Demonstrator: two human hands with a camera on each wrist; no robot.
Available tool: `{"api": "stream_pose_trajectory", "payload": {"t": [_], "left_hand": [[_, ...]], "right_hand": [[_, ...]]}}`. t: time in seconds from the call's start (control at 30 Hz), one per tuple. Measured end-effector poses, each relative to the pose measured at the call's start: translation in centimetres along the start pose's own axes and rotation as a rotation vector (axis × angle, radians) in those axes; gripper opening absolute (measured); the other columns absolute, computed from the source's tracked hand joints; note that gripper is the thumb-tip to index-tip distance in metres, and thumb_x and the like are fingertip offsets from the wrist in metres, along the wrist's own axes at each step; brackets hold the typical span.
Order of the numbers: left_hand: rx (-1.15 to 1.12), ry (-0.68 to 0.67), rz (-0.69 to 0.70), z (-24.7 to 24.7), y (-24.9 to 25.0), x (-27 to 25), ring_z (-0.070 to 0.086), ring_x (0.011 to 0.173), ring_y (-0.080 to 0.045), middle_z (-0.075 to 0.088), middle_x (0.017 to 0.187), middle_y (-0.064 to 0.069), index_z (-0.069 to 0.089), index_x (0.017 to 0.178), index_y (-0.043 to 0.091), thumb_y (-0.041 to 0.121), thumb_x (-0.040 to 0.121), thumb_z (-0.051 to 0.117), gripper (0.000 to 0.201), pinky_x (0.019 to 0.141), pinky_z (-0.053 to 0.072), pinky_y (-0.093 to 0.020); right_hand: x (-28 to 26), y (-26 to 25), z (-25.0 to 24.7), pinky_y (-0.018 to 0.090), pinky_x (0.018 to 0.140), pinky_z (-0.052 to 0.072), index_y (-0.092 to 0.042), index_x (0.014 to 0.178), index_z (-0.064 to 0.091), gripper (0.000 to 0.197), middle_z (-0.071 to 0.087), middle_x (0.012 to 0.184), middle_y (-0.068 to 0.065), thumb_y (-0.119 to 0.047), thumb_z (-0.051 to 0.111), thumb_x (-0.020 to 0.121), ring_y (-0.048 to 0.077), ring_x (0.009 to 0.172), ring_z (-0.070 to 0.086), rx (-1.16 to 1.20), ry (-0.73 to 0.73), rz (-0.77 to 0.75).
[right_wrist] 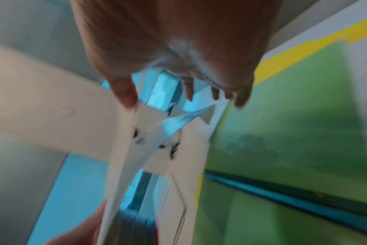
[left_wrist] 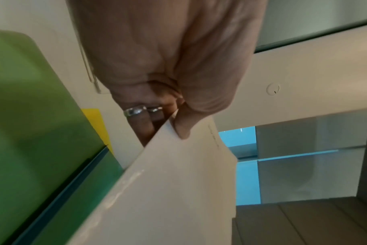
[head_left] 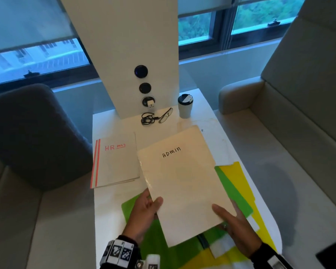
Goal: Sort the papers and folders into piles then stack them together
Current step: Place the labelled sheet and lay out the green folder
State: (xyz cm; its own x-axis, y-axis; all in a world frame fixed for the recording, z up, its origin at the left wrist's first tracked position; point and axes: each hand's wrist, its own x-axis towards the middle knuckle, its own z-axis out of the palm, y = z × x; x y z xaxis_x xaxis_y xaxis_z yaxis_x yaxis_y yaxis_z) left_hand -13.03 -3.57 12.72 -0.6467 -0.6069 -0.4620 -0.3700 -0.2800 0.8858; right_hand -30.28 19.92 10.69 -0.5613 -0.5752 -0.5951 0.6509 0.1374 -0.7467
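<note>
Folder [head_left: 182, 181], cream, marked ADMIN, was pinched at near edge by your left hand [head_left: 144, 208] and right hand [head_left: 236, 226]; long axis pointed away; white HR folder [head_left: 114, 162] lay forward-left, nearer left hand.

Cream folder [head_left: 182, 181] lettered ADMIN in black, white folder [head_left: 116, 166] edged with two red stripes and lettered HR in red, green folder [head_left: 235, 191], yellow folder [head_left: 246, 183], white table [head_left: 107, 210], white cup [head_left: 185, 110] capped in black, black cable [head_left: 147, 119], dark grey chair [head_left: 31, 133], wristband [head_left: 118, 251] patterned with black-and-white squares

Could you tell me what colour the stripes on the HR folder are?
Pinkish red; the stripes show best in the head view.
</note>
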Motion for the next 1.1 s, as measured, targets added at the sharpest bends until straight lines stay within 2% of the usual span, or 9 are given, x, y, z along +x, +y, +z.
{"api": "stream_pose_trajectory", "payload": {"t": [0.17, 0.27, 0.33, 0.5, 0.6, 0.7, 0.77, 0.9, 1.1], "left_hand": [[0.030, 0.021, -0.014, 1.9, 0.4, 1.1, 0.070, 0.112, -0.022, 0.078, 0.113, 0.004, 0.058, 0.133, 0.028, 0.019, 0.099, 0.064, 0.035, 0.099, 0.052, -0.039], [0.015, 0.059, -0.046, 2.4, -0.3, 2.4, 0.077, 0.085, -0.012, 0.081, 0.100, -0.001, 0.058, 0.128, 0.024, 0.018, 0.098, 0.067, 0.032, 0.075, 0.063, -0.028], [0.053, 0.081, -0.059, 2.3, -1.2, 3.0, 0.076, 0.073, -0.014, 0.080, 0.102, -0.008, 0.062, 0.122, 0.022, 0.015, 0.097, 0.068, 0.027, 0.062, 0.060, -0.023], [0.263, 0.047, -0.179, 0.4, -6.1, 2.0, 0.075, 0.082, -0.009, 0.070, 0.113, -0.011, 0.063, 0.123, 0.016, 0.017, 0.094, 0.073, 0.031, 0.076, 0.062, -0.024], [0.433, 0.041, -0.244, -1.1, -9.1, 0.4, 0.067, 0.100, -0.007, 0.069, 0.113, 0.003, 0.059, 0.124, 0.022, 0.024, 0.092, 0.075, 0.036, 0.081, 0.054, -0.017], [0.541, 0.101, -0.335, -2.8, -12.3, -1.3, 0.063, 0.106, -0.014, 0.064, 0.120, 0.004, 0.053, 0.123, 0.030, 0.029, 0.090, 0.076, 0.041, 0.090, 0.049, -0.022], [0.623, 0.145, -0.383, -4.1, -15.3, -2.1, 0.062, 0.112, -0.020, 0.061, 0.123, 0.001, 0.056, 0.128, 0.026, 0.038, 0.085, 0.079, 0.051, 0.097, 0.052, -0.032], [0.670, 0.296, -0.488, -6.1, -22.9, -3.3, 0.065, 0.111, -0.026, 0.066, 0.122, -0.007, 0.062, 0.128, 0.018, 0.066, 0.064, 0.072, 0.081, 0.098, 0.055, -0.040], [0.384, 0.357, -0.461, -3.7, -18.3, -5.0, 0.065, 0.095, -0.020, 0.058, 0.120, -0.002, 0.051, 0.128, 0.022, 0.031, 0.081, 0.085, 0.058, 0.081, 0.053, -0.034]], "right_hand": [[2.7, -0.6, -2.7, 0.027, 0.040, 0.047, -0.003, 0.124, 0.064, 0.077, 0.075, 0.103, 0.014, -0.027, 0.096, 0.059, 0.019, 0.070, 0.069, -0.040, -0.044, -0.003], [5.0, -1.7, -3.9, 0.026, 0.048, 0.055, -0.009, 0.127, 0.063, 0.045, 0.075, 0.113, 0.015, -0.007, 0.075, 0.084, 0.017, 0.077, 0.072, -0.011, -0.022, -0.052], [7.5, -2.6, -4.7, 0.026, 0.057, 0.060, -0.010, 0.128, 0.062, 0.060, 0.071, 0.124, 0.020, -0.020, 0.086, 0.073, 0.016, 0.082, 0.074, -0.022, -0.008, -0.079], [14.6, -6.3, -5.1, 0.023, 0.058, 0.061, -0.004, 0.132, 0.054, 0.098, 0.066, 0.124, 0.027, -0.040, 0.098, 0.052, 0.018, 0.081, 0.073, -0.069, 0.124, -0.164], [19.7, -7.7, -5.5, 0.022, 0.052, 0.060, 0.006, 0.143, 0.039, 0.062, 0.062, 0.105, 0.014, -0.003, 0.071, 0.091, 0.020, 0.066, 0.068, -0.058, 0.216, -0.120], [24.6, -7.7, -7.0, 0.027, 0.057, 0.064, -0.002, 0.119, 0.056, 0.030, 0.062, 0.130, 0.032, 0.004, 0.067, 0.092, 0.022, 0.067, 0.075, -0.078, 0.255, -0.024], [26.2, -7.3, -7.7, 0.029, 0.065, 0.064, 0.000, 0.132, 0.049, 0.051, 0.057, 0.137, 0.033, 0.000, 0.074, 0.087, 0.025, 0.083, 0.074, -0.060, 0.310, -0.005], [25.1, -5.5, -8.2, 0.024, 0.060, 0.062, 0.006, 0.107, 0.054, 0.027, 0.060, 0.113, 0.031, 0.002, 0.073, 0.088, 0.029, 0.085, 0.067, -0.004, 0.432, -0.009], [18.3, 2.1, -10.1, 0.048, 0.098, 0.050, 0.000, 0.133, 0.058, 0.063, 0.065, 0.124, 0.027, -0.019, 0.084, 0.079, 0.040, 0.111, 0.063, -0.944, 0.498, -0.056]]}}
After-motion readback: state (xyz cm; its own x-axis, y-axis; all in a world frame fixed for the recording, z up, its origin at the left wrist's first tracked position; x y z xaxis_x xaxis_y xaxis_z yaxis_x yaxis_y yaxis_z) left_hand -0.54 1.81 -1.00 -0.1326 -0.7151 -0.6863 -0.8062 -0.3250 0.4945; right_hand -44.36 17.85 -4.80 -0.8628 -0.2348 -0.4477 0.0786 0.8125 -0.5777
